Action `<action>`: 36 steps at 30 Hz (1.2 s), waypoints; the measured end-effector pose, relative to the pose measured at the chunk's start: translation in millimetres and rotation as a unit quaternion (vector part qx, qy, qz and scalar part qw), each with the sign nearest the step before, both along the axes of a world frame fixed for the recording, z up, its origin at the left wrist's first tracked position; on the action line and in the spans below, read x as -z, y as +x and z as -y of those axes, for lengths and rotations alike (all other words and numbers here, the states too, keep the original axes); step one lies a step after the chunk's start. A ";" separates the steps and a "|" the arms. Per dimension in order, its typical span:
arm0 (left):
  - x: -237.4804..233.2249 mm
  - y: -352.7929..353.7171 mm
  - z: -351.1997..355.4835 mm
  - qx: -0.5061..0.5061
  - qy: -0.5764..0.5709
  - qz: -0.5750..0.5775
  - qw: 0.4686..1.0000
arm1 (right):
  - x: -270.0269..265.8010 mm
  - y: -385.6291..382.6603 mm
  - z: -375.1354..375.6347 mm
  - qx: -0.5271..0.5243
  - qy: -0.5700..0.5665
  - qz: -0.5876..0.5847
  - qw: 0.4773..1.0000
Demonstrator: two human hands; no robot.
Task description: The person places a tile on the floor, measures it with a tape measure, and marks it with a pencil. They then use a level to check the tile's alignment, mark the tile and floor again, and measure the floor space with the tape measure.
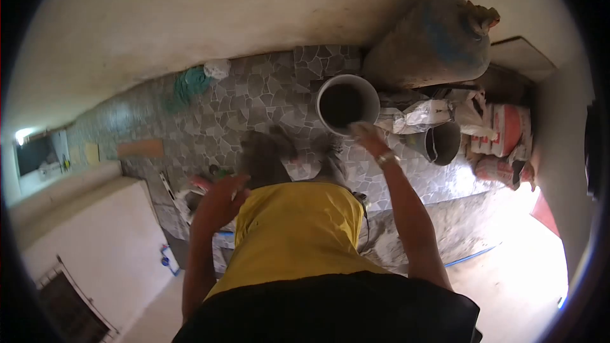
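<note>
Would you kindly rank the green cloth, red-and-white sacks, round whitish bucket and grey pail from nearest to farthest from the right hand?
1. Whitish bucket, beside the right hand
2. Grey pail, to the right
3. Red-and-white sacks, farther right
4. Green cloth, far left

floor (248,105): grey, irregular stone pattern. on it, a round bucket (375,98) with dark contents; a second bucket (447,142), tilted, just beside a large stained sack (419,44) and stacked red-and-white bags (508,130). green cloth (192,82) touching a whitish bundle (217,68), near the wall.
</note>
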State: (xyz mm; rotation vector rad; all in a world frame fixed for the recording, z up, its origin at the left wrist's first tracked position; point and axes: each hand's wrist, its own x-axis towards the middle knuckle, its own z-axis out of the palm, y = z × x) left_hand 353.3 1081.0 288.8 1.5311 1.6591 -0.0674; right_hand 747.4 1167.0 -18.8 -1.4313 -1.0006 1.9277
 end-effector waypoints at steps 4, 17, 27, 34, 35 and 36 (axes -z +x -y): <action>46.9 -30.0 -60.9 0.137 0.001 0.062 0.989 | 25.0 -155.2 -38.3 -0.075 0.045 0.085 0.993; 398.5 -185.3 -245.4 -0.139 -0.179 0.169 0.959 | 400.8 -301.5 -156.1 0.184 -0.038 0.433 0.882; 688.6 -100.6 -304.1 -0.240 -0.289 0.262 0.889 | 539.8 -253.5 -192.3 0.084 -0.083 0.435 0.893; 731.7 -35.4 -359.8 -0.370 -0.270 0.160 0.875 | 417.5 -294.7 -182.2 0.098 -0.107 0.199 0.969; 724.3 -38.0 -360.3 -0.375 -0.247 0.159 0.879 | 417.7 -312.0 -171.9 0.135 -0.092 0.199 0.966; 711.2 -47.2 -352.8 -0.379 -0.225 0.155 0.884 | 410.7 -322.8 -166.4 0.148 -0.148 0.141 0.968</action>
